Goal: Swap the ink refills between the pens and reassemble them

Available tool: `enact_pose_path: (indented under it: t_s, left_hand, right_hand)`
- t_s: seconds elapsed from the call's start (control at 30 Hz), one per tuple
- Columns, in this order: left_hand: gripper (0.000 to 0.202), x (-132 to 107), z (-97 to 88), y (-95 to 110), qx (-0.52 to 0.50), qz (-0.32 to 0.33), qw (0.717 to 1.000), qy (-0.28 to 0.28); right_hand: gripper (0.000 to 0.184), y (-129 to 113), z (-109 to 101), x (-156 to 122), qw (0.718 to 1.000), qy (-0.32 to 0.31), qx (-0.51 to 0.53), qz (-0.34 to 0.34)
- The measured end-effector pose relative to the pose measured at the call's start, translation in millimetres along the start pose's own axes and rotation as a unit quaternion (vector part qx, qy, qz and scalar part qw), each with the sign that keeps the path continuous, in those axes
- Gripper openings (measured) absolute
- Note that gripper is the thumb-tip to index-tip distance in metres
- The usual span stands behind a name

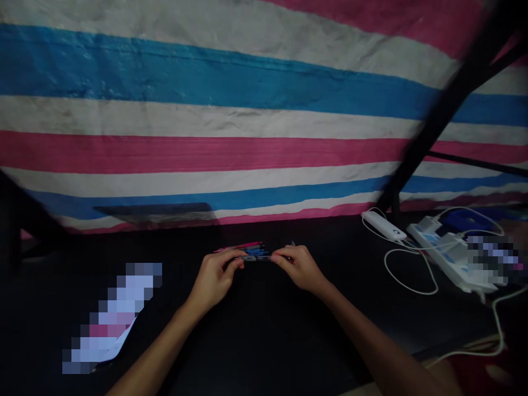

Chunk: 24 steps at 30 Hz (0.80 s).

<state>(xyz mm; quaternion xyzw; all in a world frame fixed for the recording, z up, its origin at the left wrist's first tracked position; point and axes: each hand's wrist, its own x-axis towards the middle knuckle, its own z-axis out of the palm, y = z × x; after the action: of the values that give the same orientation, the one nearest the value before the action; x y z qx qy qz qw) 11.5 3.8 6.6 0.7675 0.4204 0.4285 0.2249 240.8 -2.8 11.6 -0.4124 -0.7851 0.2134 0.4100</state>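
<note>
Between my two hands a slim pen point(259, 258) with a dark, partly clear barrel lies crosswise, level and just above or on the black table. My left hand point(216, 276) pinches its left end between thumb and fingers. The thumb and fingers of my right hand point(303, 268) close on the right end. Just beyond the held pen is a small bunch of pens, among them a red pen point(247, 245) and a blue pen point(258, 252). My fingers and the held pen partly cover this bunch.
A phone-like object point(119, 316), blurred out, lies to the left on the black table point(256, 341). On the right are a white power strip point(451, 256), a white power bank point(385, 226) and looping white cables point(433, 280). Striped sheeting point(231, 151) hangs behind, beside a dark slanted frame bar point(437, 110).
</note>
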Motion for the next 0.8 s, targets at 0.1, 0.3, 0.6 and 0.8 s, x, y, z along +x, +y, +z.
enact_pose_path:
  t_s: [0.1,0.3,0.6,0.8]
  left_hand:
    - [0.021,-2.6,0.0,8.0,0.055,0.121,0.991,0.033]
    - [0.036,-7.7,1.7,13.3,0.116,0.276,0.953,0.042]
    - [0.047,-11.0,5.6,13.5,0.183,0.326,0.927,0.028]
    - [0.029,-7.6,14.5,6.1,0.137,0.206,0.969,-0.002]
  right_hand:
    - [0.029,-0.2,-7.5,0.8,0.992,-0.040,0.106,0.057]
    - [0.035,2.9,-19.0,-1.5,0.931,-0.158,0.282,0.172]
    - [0.032,9.1,-27.8,-2.4,0.863,-0.199,0.385,0.259]
    - [0.026,4.5,-17.7,2.7,0.862,0.022,0.431,0.267]
